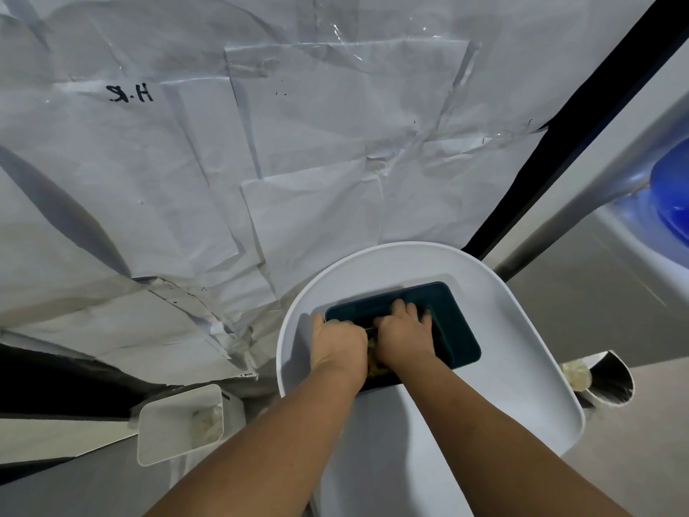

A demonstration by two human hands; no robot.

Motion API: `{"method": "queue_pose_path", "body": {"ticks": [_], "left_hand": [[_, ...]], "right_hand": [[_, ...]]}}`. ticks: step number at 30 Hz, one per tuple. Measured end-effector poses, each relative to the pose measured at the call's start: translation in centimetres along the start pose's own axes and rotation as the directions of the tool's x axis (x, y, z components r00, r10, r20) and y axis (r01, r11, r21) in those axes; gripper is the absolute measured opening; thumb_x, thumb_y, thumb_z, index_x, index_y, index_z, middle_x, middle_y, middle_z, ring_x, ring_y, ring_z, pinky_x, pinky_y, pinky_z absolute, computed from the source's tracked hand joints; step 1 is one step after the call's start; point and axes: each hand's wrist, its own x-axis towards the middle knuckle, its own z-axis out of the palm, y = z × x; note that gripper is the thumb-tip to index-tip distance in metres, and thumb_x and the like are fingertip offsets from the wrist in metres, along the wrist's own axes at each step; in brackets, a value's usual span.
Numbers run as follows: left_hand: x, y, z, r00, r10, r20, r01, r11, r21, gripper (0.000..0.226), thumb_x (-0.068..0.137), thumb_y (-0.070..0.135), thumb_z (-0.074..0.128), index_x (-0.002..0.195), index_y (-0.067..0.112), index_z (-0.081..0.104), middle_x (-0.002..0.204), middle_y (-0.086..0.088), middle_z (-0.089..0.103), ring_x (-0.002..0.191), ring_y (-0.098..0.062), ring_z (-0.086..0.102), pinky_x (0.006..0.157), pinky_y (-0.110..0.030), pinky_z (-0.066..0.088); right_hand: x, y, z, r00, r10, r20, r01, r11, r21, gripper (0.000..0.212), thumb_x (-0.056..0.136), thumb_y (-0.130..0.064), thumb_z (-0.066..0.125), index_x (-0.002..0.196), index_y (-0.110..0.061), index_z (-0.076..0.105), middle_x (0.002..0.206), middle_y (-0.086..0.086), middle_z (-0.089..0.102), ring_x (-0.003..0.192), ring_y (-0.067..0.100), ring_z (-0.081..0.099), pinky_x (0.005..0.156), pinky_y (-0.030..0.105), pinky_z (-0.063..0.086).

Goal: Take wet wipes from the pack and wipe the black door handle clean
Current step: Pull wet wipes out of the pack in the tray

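Both my hands meet over a dark teal tray [456, 330] that lies on a white rounded table top [514, 330]. Between them shows a bit of a yellowish wet wipes pack [374, 361], mostly hidden under my wrists. My left hand [337, 343] is curled, its fingers closed at the top of the pack. My right hand [404, 332] presses beside it, fingers bent down onto the pack and the tray. No wipe can be made out. No black door handle is in view.
A wall covered in creased white paper [298, 143] fills the background, with a black strip [559, 125] running diagonally at right. A white bin [179, 423] holding crumpled wipes stands lower left. A shiny metal tube end [611, 378] and a blue object [671, 188] are at right.
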Motion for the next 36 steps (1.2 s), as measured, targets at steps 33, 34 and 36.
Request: {"method": "queue_pose_path", "body": {"ticks": [33,34,36], "left_hand": [[0.4,0.0,0.7,1.0,0.001,-0.009,-0.001,1.0,0.006,0.006,0.079,0.027,0.065,0.078,0.027,0.059,0.073,0.004,0.056,0.072,-0.02,0.049,0.09,-0.041,0.029],[0.4,0.0,0.7,1.0,0.002,-0.014,-0.002,1.0,0.005,0.005,0.079,0.029,0.065,0.08,0.028,0.06,0.074,0.004,0.056,0.072,-0.02,0.049,0.09,-0.041,0.028],[0.4,-0.1,0.7,1.0,0.007,-0.013,-0.007,1.0,0.002,0.007,0.08,0.031,0.065,0.085,0.028,0.061,0.079,0.004,0.059,0.075,-0.02,0.051,0.09,-0.04,0.028]], "right_hand": [[0.8,1.6,0.2,0.991,-0.078,0.111,0.036,0.94,0.339,0.018,0.093,-0.022,0.047,0.1,-0.018,0.063,0.128,0.005,0.032,0.113,0.029,0.033,0.094,0.039,0.038],[1.0,1.8,0.3,0.991,-0.088,0.103,0.043,0.927,0.373,0.017,0.093,-0.019,0.048,0.098,-0.016,0.065,0.129,0.006,0.033,0.113,0.03,0.034,0.098,0.036,0.038],[1.1,2.0,0.4,0.991,-0.106,0.081,0.062,0.903,0.424,0.014,0.091,-0.01,0.051,0.089,-0.014,0.065,0.128,0.009,0.033,0.113,0.031,0.037,0.1,0.031,0.037]]}}
